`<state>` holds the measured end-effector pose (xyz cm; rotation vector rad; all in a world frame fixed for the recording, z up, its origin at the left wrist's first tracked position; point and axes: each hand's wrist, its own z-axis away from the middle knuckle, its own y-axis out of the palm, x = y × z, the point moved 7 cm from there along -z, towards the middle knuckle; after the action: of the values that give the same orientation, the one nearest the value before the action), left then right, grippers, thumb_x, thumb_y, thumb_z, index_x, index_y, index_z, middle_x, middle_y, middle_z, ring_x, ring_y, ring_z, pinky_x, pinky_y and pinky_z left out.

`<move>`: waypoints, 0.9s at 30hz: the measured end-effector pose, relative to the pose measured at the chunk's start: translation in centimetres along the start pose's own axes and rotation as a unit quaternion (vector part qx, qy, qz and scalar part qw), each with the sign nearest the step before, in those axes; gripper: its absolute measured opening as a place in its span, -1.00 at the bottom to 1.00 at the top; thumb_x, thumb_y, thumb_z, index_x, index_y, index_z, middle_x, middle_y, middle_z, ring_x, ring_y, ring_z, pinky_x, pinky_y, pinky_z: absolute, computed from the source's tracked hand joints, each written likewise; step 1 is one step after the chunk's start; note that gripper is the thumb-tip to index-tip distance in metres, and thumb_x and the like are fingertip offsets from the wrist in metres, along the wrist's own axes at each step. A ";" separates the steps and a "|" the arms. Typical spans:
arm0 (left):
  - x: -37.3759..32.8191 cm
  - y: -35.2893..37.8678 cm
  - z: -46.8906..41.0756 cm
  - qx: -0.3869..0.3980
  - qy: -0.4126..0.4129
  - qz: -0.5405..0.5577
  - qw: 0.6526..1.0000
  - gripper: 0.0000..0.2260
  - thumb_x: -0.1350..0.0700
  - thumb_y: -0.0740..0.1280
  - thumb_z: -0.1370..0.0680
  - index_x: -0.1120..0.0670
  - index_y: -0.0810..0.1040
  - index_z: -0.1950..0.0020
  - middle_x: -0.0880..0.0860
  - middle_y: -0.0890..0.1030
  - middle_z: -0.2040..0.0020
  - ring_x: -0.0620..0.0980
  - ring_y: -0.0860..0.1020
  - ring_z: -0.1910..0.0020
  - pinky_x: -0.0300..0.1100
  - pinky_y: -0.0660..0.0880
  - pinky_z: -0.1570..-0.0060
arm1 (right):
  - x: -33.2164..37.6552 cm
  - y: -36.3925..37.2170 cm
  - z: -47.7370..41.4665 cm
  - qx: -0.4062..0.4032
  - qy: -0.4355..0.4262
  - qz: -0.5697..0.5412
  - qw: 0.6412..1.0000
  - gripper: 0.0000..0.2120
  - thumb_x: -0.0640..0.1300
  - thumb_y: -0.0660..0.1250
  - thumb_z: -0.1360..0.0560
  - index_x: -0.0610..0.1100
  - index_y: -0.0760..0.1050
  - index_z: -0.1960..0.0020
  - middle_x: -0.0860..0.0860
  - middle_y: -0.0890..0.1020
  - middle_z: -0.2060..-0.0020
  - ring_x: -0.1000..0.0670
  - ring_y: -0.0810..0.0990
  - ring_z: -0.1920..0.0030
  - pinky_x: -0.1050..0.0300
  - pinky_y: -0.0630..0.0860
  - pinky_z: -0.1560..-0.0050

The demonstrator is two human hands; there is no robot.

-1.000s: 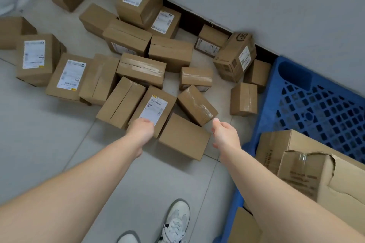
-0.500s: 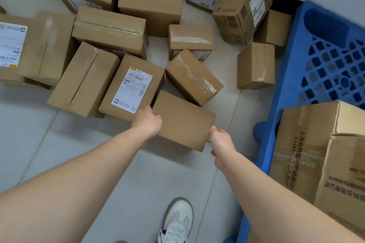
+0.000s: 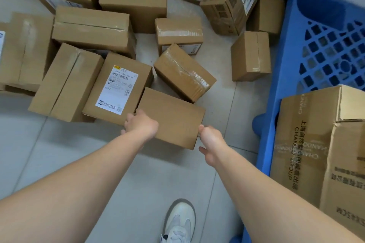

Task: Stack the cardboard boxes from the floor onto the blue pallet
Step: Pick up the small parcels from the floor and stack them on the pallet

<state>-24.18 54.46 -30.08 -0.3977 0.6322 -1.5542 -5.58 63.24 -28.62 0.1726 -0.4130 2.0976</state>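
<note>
A plain brown cardboard box [image 3: 175,118] lies on the tiled floor just in front of me. My left hand [image 3: 141,125] lies over its near left corner, with the fingers curled down along the left side. At the box's near right corner, my right hand [image 3: 211,142] has its thumb on the top edge and its fingers wrapped down the side. The blue pallet [image 3: 324,31] sits at the right against the wall. A large printed cardboard box [image 3: 316,144] stands on the pallet's near part.
Several more boxes crowd the floor behind: a labelled box [image 3: 118,89] touching the plain one on its left, a taped box [image 3: 183,73] tilted just beyond it, and a small upright box [image 3: 249,56] near the pallet. My white shoe [image 3: 179,221] is below.
I have leaned in closer to the boxes. Both hands moved forward from short of the plain box onto its near corners, and the fingers closed round its sides.
</note>
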 end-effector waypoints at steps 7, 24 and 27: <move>1.8 0.2 0.6 0.002 -0.040 0.059 0.997 -0.57 0.03 0.24 -0.56 0.15 0.37 -0.39 0.17 0.25 -0.41 0.19 0.27 -0.37 -0.06 0.34 -0.24 | -0.7 -0.2 0.4 -0.024 -0.017 -0.024 0.999 -0.49 -0.11 0.11 -0.65 -0.11 0.08 -0.56 -0.05 0.21 -0.51 -0.11 0.22 -0.48 -0.03 0.17 -0.47; -4.2 -15.1 16.2 -0.081 0.119 0.328 0.934 -0.73 0.11 0.22 -0.59 0.01 0.49 -0.29 -0.04 0.52 -0.13 -0.02 0.43 -0.03 -0.17 0.35 -0.04 | 8.0 -7.2 18.9 -0.097 -0.171 -0.121 0.973 -0.62 -0.28 0.10 -0.59 -0.06 0.44 -0.35 0.06 0.52 -0.12 0.04 0.47 -0.13 0.11 0.44 -0.21; -5.6 -18.1 20.3 -0.083 0.151 0.380 0.909 -0.67 0.07 0.27 -0.59 0.04 0.46 -0.36 -0.03 0.53 -0.22 -0.06 0.43 -0.10 -0.17 0.35 -0.11 | 9.7 -8.8 23.3 -0.099 -0.210 -0.133 0.964 -0.59 -0.25 0.13 -0.61 -0.05 0.34 -0.43 0.08 0.47 -0.20 0.06 0.43 -0.19 0.18 0.35 -0.19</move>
<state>-25.80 56.82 -2.52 -0.0098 1.0201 -0.8117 -4.24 66.84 -2.18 0.5296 -0.8035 1.7374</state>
